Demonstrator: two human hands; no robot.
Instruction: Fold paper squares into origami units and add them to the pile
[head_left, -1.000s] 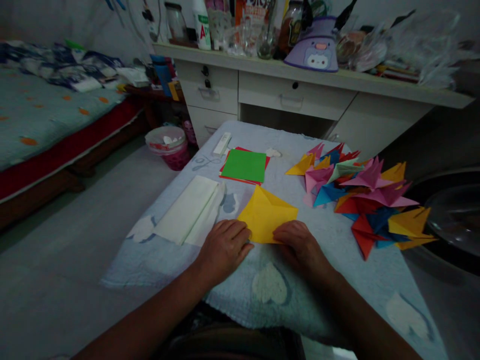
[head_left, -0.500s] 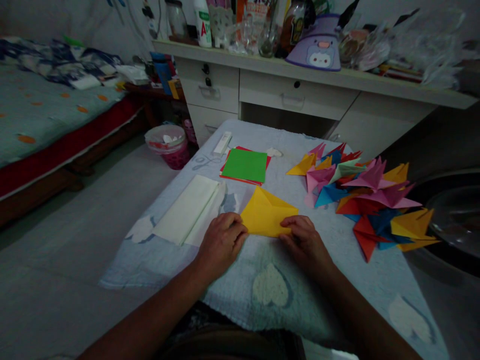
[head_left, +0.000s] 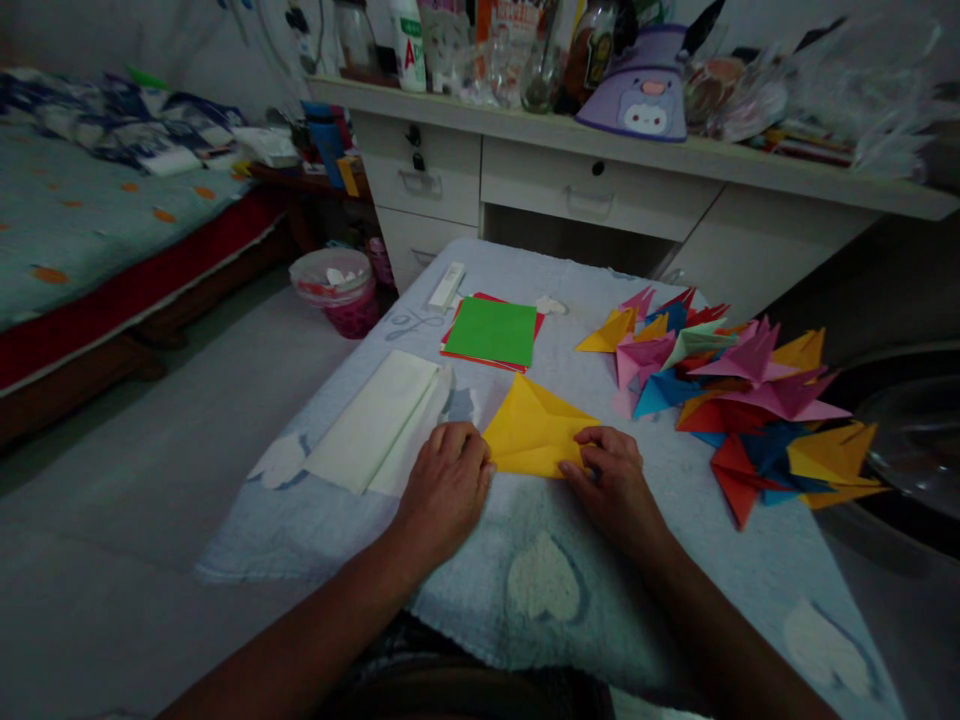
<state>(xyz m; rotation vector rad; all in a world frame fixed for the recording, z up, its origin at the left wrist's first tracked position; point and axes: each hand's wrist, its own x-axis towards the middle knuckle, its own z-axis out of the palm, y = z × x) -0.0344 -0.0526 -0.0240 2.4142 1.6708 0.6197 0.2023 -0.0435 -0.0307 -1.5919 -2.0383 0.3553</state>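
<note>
A folded sheet of yellow origami paper (head_left: 531,432) lies on the cloth-covered table, its pointed top facing away from me. My left hand (head_left: 448,480) pinches its left corner, fingers curled with the tips at the edge. At the right corner, my right hand (head_left: 611,478) holds the paper between thumb and fingers. Beyond the yellow sheet rests a stack of square paper (head_left: 491,332), green on top with red edges showing beneath. To the right sits a heap of folded paper cranes (head_left: 739,395) in pink, red, blue, yellow and pale green.
A folded cream cloth or paper (head_left: 379,420) lies left of my hands, with a small white box (head_left: 448,287) farther back. A white cabinet (head_left: 540,165) stands behind the table (head_left: 480,610). On the floor at left is a pink bin (head_left: 341,295), near a bed (head_left: 97,230).
My right hand has shifted slightly along the right edge of the yellow paper, and my left hand's fingers have curled in a little more. The view has moved very slightly.
</note>
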